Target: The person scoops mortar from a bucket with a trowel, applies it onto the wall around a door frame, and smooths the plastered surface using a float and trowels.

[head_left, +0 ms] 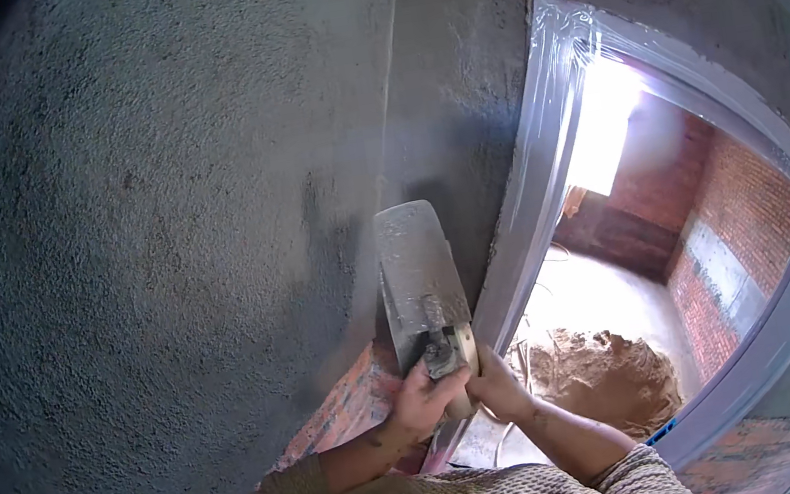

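A grey plastering trowel (418, 264) with a rounded far end is held up in front of the wall, its blade smeared with wet mortar. My left hand (425, 402) is closed around its near end, by the mortar-caked mount (439, 347). Beside it, my right hand (498, 389) is closed at a pale wooden handle (465, 399); its fingertips are hidden behind the wood. A second flat edge shows behind the blade, and I cannot tell whether it belongs to another tool. The blade lies close to the plastered wall (159, 219); contact cannot be made out.
A door frame (530, 167) wrapped in clear plastic stands to the right. Through it show a sand heap (605, 374), a pale floor and a brick wall (750, 187). Bare brick (351, 400) shows below the plaster. A thin vertical line runs up the wall above the trowel.
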A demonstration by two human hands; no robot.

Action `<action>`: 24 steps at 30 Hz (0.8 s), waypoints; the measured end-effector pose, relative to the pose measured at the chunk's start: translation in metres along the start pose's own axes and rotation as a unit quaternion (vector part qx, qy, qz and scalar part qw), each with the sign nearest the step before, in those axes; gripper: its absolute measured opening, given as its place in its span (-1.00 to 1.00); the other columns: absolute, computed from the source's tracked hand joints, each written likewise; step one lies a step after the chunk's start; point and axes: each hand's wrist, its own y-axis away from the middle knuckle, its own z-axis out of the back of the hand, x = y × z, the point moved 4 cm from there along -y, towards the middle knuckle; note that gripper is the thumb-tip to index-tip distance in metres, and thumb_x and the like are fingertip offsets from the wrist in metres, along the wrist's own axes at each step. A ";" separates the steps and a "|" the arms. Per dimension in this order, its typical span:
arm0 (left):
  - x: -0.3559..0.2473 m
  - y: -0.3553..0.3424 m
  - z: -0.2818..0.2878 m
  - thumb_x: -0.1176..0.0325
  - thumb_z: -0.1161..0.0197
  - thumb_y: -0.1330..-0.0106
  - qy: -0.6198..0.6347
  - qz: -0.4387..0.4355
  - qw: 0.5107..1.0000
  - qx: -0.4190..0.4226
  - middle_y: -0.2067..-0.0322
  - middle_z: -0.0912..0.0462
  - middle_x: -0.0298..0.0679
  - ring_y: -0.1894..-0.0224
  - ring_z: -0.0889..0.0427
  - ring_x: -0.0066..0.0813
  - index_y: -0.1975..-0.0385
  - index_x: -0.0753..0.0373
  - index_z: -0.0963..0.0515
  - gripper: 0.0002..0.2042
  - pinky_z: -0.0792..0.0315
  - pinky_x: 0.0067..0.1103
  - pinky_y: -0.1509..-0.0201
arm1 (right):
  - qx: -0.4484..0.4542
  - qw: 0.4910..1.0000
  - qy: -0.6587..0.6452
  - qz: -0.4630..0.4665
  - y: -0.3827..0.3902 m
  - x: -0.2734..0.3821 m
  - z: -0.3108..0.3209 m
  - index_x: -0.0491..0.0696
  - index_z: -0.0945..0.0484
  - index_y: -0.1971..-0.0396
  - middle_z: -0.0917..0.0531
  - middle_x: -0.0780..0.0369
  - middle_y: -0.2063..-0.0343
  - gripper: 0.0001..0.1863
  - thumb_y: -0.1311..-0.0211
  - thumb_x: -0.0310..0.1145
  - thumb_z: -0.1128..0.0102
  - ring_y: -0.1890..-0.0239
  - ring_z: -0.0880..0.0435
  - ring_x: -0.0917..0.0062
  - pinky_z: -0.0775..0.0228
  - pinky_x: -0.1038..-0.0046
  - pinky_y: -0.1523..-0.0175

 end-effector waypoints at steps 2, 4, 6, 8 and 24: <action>-0.009 0.000 0.001 0.44 -0.18 -0.26 -0.029 0.012 0.999 0.008 0.16 -0.60 -0.25 0.17 -0.54 -0.57 0.02 0.32 -0.45 -0.71 -0.39 -0.70 0.07 | 0.003 0.996 0.083 0.012 -0.001 0.011 0.009 -0.20 -0.27 -0.12 -0.56 0.03 0.21 -0.41 -0.09 -0.32 -0.21 0.28 -0.56 0.40 -0.43 0.44 0.23; -0.024 0.001 0.006 0.46 -0.18 -0.26 -0.059 0.008 0.998 0.021 0.16 -0.60 -0.25 0.17 -0.54 -0.57 0.02 0.32 -0.45 -0.70 -0.39 -0.70 0.07 | 0.013 0.989 0.145 0.035 -0.004 0.023 0.011 -0.20 -0.25 -0.13 -0.57 0.01 0.25 -0.38 -0.08 -0.31 -0.23 0.32 -0.58 0.40 -0.44 0.42 0.28; -0.041 0.004 0.011 0.44 -0.19 -0.25 -0.085 0.008 0.996 0.011 0.17 -0.60 -0.25 0.17 -0.55 -0.57 0.03 0.32 -0.45 -0.70 -0.39 -0.70 0.08 | -0.023 0.982 0.180 0.052 -0.003 0.031 0.010 -0.20 -0.26 -0.12 -0.58 0.01 0.28 -0.39 -0.07 -0.31 -0.23 0.34 -0.59 0.40 -0.44 0.42 0.30; -0.062 0.010 0.016 0.41 -0.21 -0.23 -0.132 -0.006 0.991 0.002 0.19 -0.61 -0.25 0.19 -0.55 -0.56 0.05 0.32 -0.47 -0.70 -0.40 -0.70 0.10 | -0.087 0.971 0.201 0.091 0.001 0.038 0.009 -0.21 -0.28 -0.08 -0.59 0.01 0.33 -0.40 -0.06 -0.30 -0.25 0.37 -0.60 0.39 -0.44 0.41 0.33; -0.204 0.042 0.076 0.21 -0.32 0.11 -0.731 -0.413 0.523 -0.145 0.28 -0.59 -0.20 0.29 -0.47 -0.19 0.38 0.24 -0.45 -0.67 -0.30 -0.39 0.06 | -0.341 0.878 0.199 0.269 -0.135 0.180 0.036 -0.16 -0.23 0.11 -0.58 -0.06 0.43 -0.53 -0.06 -0.28 -0.18 0.45 -0.57 0.01 -0.38 0.14 0.31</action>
